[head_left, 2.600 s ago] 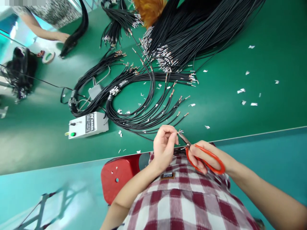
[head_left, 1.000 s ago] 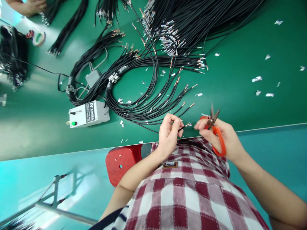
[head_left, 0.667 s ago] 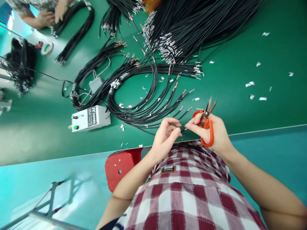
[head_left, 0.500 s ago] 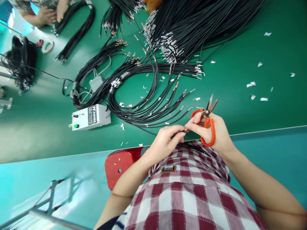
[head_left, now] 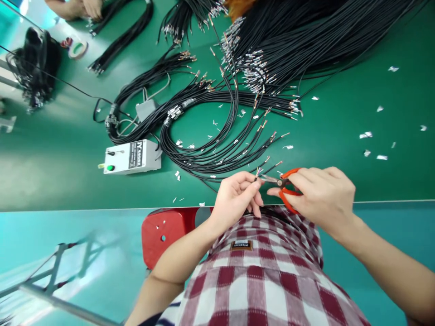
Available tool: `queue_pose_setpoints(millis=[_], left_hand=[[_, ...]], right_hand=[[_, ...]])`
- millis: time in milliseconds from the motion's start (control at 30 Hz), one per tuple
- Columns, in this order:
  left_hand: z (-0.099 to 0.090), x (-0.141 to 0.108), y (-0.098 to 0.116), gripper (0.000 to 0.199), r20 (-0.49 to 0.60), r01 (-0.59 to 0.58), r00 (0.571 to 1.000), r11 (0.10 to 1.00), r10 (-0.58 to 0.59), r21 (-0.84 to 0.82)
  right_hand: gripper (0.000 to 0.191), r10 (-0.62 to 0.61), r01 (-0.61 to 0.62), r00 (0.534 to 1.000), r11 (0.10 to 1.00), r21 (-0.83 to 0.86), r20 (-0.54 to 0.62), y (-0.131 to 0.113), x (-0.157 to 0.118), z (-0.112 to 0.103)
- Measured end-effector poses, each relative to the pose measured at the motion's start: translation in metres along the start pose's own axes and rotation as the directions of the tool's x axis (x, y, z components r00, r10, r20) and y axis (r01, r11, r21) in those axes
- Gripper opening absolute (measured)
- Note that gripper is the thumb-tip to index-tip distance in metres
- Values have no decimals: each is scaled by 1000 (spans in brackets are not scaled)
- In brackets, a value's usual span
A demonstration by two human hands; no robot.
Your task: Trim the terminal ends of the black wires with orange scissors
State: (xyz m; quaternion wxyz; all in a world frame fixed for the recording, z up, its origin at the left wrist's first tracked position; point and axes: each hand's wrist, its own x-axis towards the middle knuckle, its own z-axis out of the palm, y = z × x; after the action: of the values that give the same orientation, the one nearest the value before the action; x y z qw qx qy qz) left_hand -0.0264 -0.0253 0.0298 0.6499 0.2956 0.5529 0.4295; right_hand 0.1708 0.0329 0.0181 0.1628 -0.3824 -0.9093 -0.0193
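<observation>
My left hand pinches a black cable near its end, at the front edge of the table. Thin coloured wires fan out from that cable end above my fingertips. My right hand grips orange-handled scissors, with fingers around the handles. The blades point left and their tips are at the coloured wires; whether they touch the wires I cannot tell. Beyond my hands curves a bundle of black cables, its stripped ends fanned toward the right.
A white control box with a green button stands left of the bundle. Large heaps of black cables lie at the back. White scraps dot the green table. A co-worker's hands are at the far left. A red stool stands below the edge.
The scissors have turned from pointing up, hanging on my right hand, to pointing left at the cable end. My right fingers have left the cable end, and its coloured wires now show spread apart.
</observation>
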Motion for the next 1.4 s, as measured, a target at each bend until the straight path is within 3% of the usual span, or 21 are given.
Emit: queue_pose_setpoints(millis=[300,700,800,867,933,1000,1100,1167,1267,1333,1400], left_hand=[[-1,-3,4,29,0,5,1000,999,-5,-42],[-5,-2,1,28,34,18,999,997,-15,-77],[-6,-1,-2,29,34,24,999,997,-22,-71],[-6,-1,-3,30,33,21,999,997,-19,-70],[-5,-1,-3,31,23,9,1000,998,-8,-65],[-2,-1,-3,31,7,-10,1000,999,10,-48],[3,-3,-5,26,-40,-72,997,997,72,-6],[5,-3,-6,22,-83,-136,987,990,138,26],[6,-3,-8,19,-122,-202,971,978,206,46],[4,-4,-8,20,-131,-189,973,981,191,28],[2,-5,-8,24,-123,-154,981,988,152,-11]], right_hand=[[44,-105,109,993,987,-114,46,0,18,-6],[41,-138,148,987,979,-143,79,-2,20,-8],[40,-90,95,986,995,-33,139,-1,19,-7],[44,-58,26,983,983,182,172,2,17,-9],[49,-5,-113,970,878,466,244,7,13,-10],[47,63,-291,938,681,672,341,12,8,-11],[40,177,-445,893,482,755,413,17,-3,-9],[41,261,-499,866,416,760,426,18,-8,-7],[45,292,-536,840,328,778,456,15,-11,-5],[44,255,-528,848,337,780,464,11,-9,-6],[43,197,-491,871,421,763,451,7,-7,-8]])
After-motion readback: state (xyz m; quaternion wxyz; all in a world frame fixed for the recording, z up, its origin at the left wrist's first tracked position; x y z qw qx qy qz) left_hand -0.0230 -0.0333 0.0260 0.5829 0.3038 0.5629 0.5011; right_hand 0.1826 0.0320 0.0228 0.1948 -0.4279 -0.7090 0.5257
